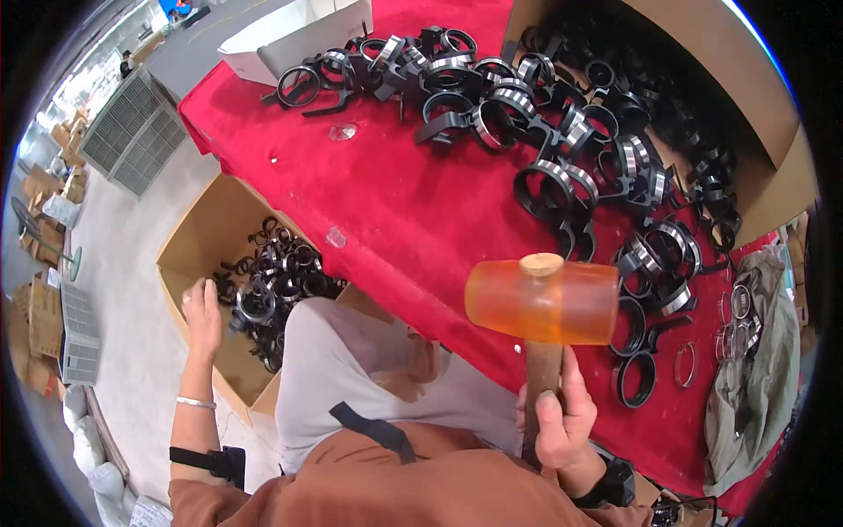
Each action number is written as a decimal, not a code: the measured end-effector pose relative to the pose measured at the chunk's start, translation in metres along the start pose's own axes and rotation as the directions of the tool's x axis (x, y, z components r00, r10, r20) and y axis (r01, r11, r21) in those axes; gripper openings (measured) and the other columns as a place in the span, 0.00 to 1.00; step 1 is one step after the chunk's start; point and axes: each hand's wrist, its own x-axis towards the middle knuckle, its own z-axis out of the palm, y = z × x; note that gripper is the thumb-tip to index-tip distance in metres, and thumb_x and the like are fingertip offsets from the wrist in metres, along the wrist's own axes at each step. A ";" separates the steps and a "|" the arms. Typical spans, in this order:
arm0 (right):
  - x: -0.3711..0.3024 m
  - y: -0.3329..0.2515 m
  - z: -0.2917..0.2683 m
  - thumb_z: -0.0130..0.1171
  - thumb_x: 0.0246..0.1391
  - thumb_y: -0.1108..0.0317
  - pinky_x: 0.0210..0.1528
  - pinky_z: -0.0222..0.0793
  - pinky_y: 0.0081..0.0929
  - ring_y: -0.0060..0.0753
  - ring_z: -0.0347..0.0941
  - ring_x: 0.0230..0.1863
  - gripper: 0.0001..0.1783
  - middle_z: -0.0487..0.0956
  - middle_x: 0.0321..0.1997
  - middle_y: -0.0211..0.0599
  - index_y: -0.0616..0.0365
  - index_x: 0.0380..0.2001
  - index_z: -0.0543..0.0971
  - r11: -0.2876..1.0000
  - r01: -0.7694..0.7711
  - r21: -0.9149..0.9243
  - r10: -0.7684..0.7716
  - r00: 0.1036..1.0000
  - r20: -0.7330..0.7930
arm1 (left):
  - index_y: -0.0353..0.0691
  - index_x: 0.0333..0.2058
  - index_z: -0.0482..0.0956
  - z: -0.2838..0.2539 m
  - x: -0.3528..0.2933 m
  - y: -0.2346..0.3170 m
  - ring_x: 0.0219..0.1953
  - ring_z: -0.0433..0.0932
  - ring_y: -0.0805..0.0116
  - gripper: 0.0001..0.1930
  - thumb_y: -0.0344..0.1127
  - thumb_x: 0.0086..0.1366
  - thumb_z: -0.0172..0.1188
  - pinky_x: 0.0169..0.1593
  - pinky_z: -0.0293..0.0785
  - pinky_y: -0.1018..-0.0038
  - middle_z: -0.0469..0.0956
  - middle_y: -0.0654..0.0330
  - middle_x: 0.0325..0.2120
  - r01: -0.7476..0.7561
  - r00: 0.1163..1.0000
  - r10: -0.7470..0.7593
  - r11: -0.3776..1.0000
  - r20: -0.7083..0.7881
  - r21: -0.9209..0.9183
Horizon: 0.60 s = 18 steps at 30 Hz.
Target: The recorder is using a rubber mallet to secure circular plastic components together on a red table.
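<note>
- Orange mallet (541,307), head up by the red table (290,167)'s near edge: looks firm and weighty, so the wooden handle (543,373) is the hold.
- Right hand (566,426) has it, fingers wrapped below the head.
- Left hand (204,316) reaches to the brown carton (193,237), fingers straight; can't tell if they touch the rings (285,272) inside.
- Black clamps (558,189) crowd the tabletop beyond, crimping any swing.

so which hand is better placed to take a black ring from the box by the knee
Probably the left: the left hand is at that cardboard box, close to the black rings, while the right hand grips a mallet.
</note>
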 end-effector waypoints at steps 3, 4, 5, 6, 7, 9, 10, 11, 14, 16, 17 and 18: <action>0.006 0.006 0.001 0.43 0.57 0.68 0.20 0.64 0.16 0.18 0.66 0.18 0.31 0.74 0.24 0.37 0.66 0.62 0.51 0.986 -0.027 0.163 0.042 0.995 -0.092 | 0.32 0.36 0.75 0.003 0.040 0.132 0.40 0.71 0.54 0.10 0.32 0.59 0.53 0.47 0.65 0.65 0.75 0.49 0.34 -0.341 0.939 0.344 0.926 -0.011 -0.162; 0.010 0.004 0.000 0.43 0.57 0.68 0.20 0.64 0.16 0.18 0.66 0.18 0.31 0.74 0.24 0.37 0.66 0.62 0.51 0.986 -0.032 0.162 0.050 0.993 -0.108 | 0.33 0.34 0.76 0.014 0.053 0.177 0.38 0.73 0.55 0.09 0.32 0.57 0.55 0.45 0.67 0.67 0.75 0.51 0.31 -0.431 0.897 0.442 0.855 -0.029 -0.288; 0.014 0.004 -0.003 0.44 0.57 0.68 0.20 0.64 0.17 0.19 0.66 0.18 0.31 0.74 0.24 0.37 0.66 0.62 0.51 0.979 -0.107 0.172 0.127 0.986 -0.111 | 0.34 0.33 0.76 0.030 0.066 0.215 0.38 0.73 0.55 0.09 0.32 0.56 0.56 0.43 0.69 0.67 0.75 0.51 0.31 -0.535 0.832 0.553 0.787 -0.035 -0.307; 0.016 0.002 -0.004 0.44 0.57 0.67 0.20 0.64 0.17 0.19 0.66 0.18 0.31 0.73 0.24 0.37 0.66 0.62 0.51 0.966 -0.177 0.187 0.199 0.974 -0.105 | 0.34 0.34 0.76 0.042 0.077 0.251 0.38 0.73 0.55 0.09 0.33 0.55 0.58 0.42 0.69 0.66 0.75 0.51 0.31 -0.603 0.775 0.631 0.716 -0.043 -0.353; 0.018 -0.001 -0.002 0.44 0.57 0.67 0.20 0.64 0.17 0.19 0.66 0.18 0.31 0.73 0.24 0.37 0.66 0.62 0.51 0.966 -0.178 0.186 0.202 0.972 -0.119 | 0.34 0.38 0.75 0.053 0.090 0.281 0.41 0.73 0.54 0.11 0.33 0.57 0.57 0.44 0.69 0.67 0.74 0.51 0.35 -0.693 0.685 0.726 0.623 -0.061 -0.362; 0.018 -0.005 0.003 0.44 0.57 0.65 0.20 0.64 0.17 0.20 0.66 0.18 0.32 0.72 0.24 0.37 0.66 0.62 0.51 0.961 -0.164 0.224 0.207 0.961 -0.185 | 0.36 0.41 0.74 0.075 0.107 0.325 0.47 0.69 0.55 0.18 0.42 0.55 0.59 0.49 0.67 0.66 0.72 0.52 0.41 -0.770 0.593 0.806 0.567 0.000 -0.292; 0.019 -0.007 0.005 0.44 0.57 0.65 0.20 0.64 0.17 0.20 0.66 0.18 0.32 0.72 0.24 0.37 0.66 0.62 0.51 0.961 -0.167 0.219 0.212 0.957 -0.199 | 0.37 0.39 0.75 0.083 0.116 0.342 0.47 0.68 0.55 0.20 0.46 0.55 0.58 0.50 0.67 0.65 0.72 0.53 0.42 -0.826 0.521 0.849 0.528 0.090 -0.196; 0.018 -0.008 0.006 0.44 0.57 0.63 0.19 0.64 0.18 0.20 0.66 0.18 0.33 0.72 0.24 0.38 0.66 0.62 0.50 0.960 -0.184 0.213 0.228 0.952 -0.206 | 0.37 0.36 0.77 0.085 0.122 0.356 0.46 0.69 0.54 0.20 0.49 0.55 0.57 0.49 0.68 0.64 0.72 0.52 0.41 -0.859 0.460 0.847 0.501 0.267 -0.106; 0.016 -0.009 0.011 0.44 0.57 0.61 0.19 0.64 0.18 0.21 0.66 0.18 0.34 0.72 0.25 0.40 0.68 0.61 0.50 0.957 -0.225 0.186 0.268 0.928 -0.260 | 0.32 0.31 0.77 0.096 0.135 0.375 0.43 0.72 0.52 0.19 0.47 0.56 0.57 0.45 0.70 0.61 0.75 0.49 0.36 -0.867 0.396 0.840 0.475 0.371 -0.150; 0.014 -0.010 0.011 0.45 0.57 0.61 0.19 0.65 0.18 0.21 0.66 0.18 0.34 0.73 0.27 0.40 0.69 0.61 0.50 0.951 -0.238 0.198 0.285 0.923 -0.260 | 0.29 0.31 0.76 0.102 0.146 0.380 0.37 0.75 0.53 0.19 0.45 0.57 0.56 0.42 0.70 0.64 0.76 0.47 0.31 -0.717 0.412 0.830 0.550 0.377 -0.428; 0.014 -0.009 0.011 0.45 0.57 0.61 0.19 0.65 0.18 0.21 0.66 0.18 0.34 0.73 0.27 0.40 0.69 0.61 0.50 0.949 -0.247 0.197 0.295 0.917 -0.270 | 0.28 0.30 0.75 0.093 0.151 0.384 0.30 0.76 0.58 0.18 0.42 0.58 0.56 0.38 0.70 0.68 0.76 0.47 0.25 -0.536 0.405 0.806 0.592 0.432 -0.601; 0.015 -0.009 0.010 0.44 0.57 0.62 0.19 0.65 0.18 0.20 0.66 0.18 0.34 0.73 0.29 0.40 0.69 0.61 0.50 0.956 -0.229 0.182 0.272 0.925 -0.264 | 0.28 0.29 0.75 0.091 0.156 0.385 0.27 0.75 0.65 0.17 0.43 0.59 0.56 0.36 0.70 0.71 0.76 0.51 0.22 -0.536 0.417 0.818 0.573 0.396 -0.619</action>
